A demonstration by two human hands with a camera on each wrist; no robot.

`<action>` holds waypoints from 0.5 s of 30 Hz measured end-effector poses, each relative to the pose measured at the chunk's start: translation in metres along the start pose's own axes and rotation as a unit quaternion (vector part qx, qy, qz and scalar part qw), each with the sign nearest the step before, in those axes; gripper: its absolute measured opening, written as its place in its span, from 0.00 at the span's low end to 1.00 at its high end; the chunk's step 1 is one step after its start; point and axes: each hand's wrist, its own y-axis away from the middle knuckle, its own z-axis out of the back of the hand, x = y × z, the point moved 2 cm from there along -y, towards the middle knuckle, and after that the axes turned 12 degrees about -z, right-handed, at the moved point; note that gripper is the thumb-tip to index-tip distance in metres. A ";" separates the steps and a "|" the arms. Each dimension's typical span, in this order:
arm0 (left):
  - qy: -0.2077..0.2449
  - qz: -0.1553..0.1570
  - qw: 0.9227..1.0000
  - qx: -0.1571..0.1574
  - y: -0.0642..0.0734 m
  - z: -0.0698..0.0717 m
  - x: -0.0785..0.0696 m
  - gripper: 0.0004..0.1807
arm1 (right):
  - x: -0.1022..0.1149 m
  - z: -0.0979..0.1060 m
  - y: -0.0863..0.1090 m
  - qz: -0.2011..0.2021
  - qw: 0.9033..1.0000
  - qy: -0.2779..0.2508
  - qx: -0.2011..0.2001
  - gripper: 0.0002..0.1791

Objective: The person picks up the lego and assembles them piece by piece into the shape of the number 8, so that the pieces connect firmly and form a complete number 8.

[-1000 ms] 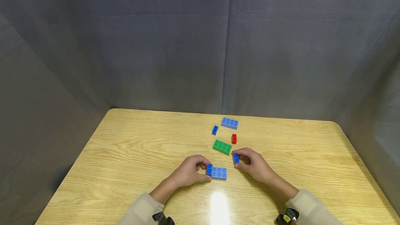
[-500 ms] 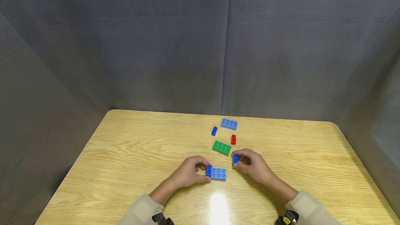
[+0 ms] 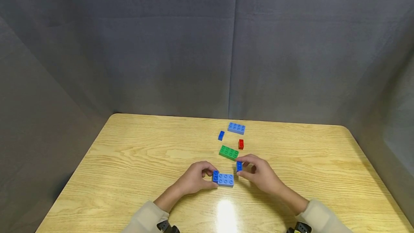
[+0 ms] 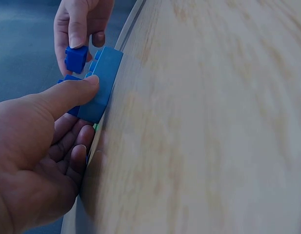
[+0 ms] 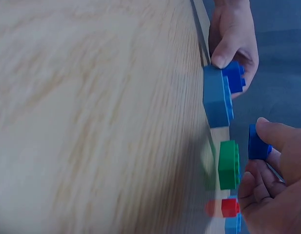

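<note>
On the near middle of the table lies a light blue toy brick [image 3: 225,180] with a small dark blue brick [image 3: 215,176] stacked on its left end. My left hand [image 3: 198,178] grips this stack at that end, thumb on the near side, fingers on the far side; in the left wrist view the thumb lies against the light blue brick [image 4: 102,87]. My right hand [image 3: 262,173] pinches another small dark blue brick [image 3: 239,166] between thumb and fingers. That brick is raised above the table, just right of the light blue brick's far corner, studs up.
Behind the hands lies a green brick [image 3: 229,152], close to the right fingertips. Farther back are a small red brick [image 3: 240,144], a small blue brick [image 3: 221,135] and a second light blue brick [image 3: 236,128]. A grey curtain [image 3: 171,64] hangs behind the wooden table [image 3: 145,146].
My right hand has moved a little left with its small dark blue brick, closer to the light blue brick. The left hand stays in place on the stack.
</note>
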 end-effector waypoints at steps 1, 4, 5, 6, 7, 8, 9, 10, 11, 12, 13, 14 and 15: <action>0.002 0.000 1.000 0.000 0.000 0.000 0.000 0.18 | 0.002 -0.001 0.001 0.001 1.000 -0.001 0.003 0.21; 0.004 -0.001 1.000 -0.001 0.000 0.000 0.000 0.18 | 0.005 -0.004 0.003 0.006 1.000 0.000 0.011 0.21; 0.004 -0.001 1.000 -0.002 -0.001 0.000 0.000 0.18 | 0.006 -0.005 0.004 0.007 1.000 -0.002 0.015 0.21; 0.004 -0.002 1.000 -0.002 -0.001 0.000 0.000 0.18 | 0.007 -0.006 0.005 0.009 1.000 -0.003 0.017 0.21; 0.003 -0.003 1.000 -0.002 -0.001 0.000 -0.001 0.18 | 0.008 -0.008 0.006 0.012 1.000 -0.004 0.019 0.21; 0.002 -0.003 1.000 -0.002 -0.001 0.000 -0.001 0.18 | 0.008 -0.009 0.006 0.014 1.000 -0.006 0.021 0.20; 0.001 -0.003 1.000 -0.001 -0.001 0.000 -0.001 0.18 | 0.008 -0.010 0.007 0.017 1.000 -0.008 0.023 0.20; 0.001 -0.003 1.000 -0.001 -0.001 0.000 -0.001 0.18 | 0.009 -0.011 0.007 0.019 0.999 -0.011 0.025 0.20; 0.002 -0.002 1.000 -0.001 -0.001 0.000 -0.002 0.18 | 0.009 -0.013 0.008 0.021 0.999 -0.013 0.027 0.20; 0.002 -0.002 1.000 -0.001 0.000 0.000 -0.002 0.18 | 0.009 -0.014 0.008 0.024 0.999 -0.012 0.027 0.20; 0.002 -0.002 1.000 -0.001 0.000 0.000 -0.002 0.18 | 0.009 -0.015 0.009 0.023 0.999 -0.011 0.029 0.20; 0.002 -0.001 1.000 -0.001 0.000 0.000 -0.002 0.18 | 0.009 -0.016 0.009 0.024 0.999 -0.011 0.030 0.20; 0.002 -0.001 1.000 0.000 0.000 0.000 -0.002 0.18 | 0.010 -0.017 0.009 0.025 0.999 -0.009 0.030 0.20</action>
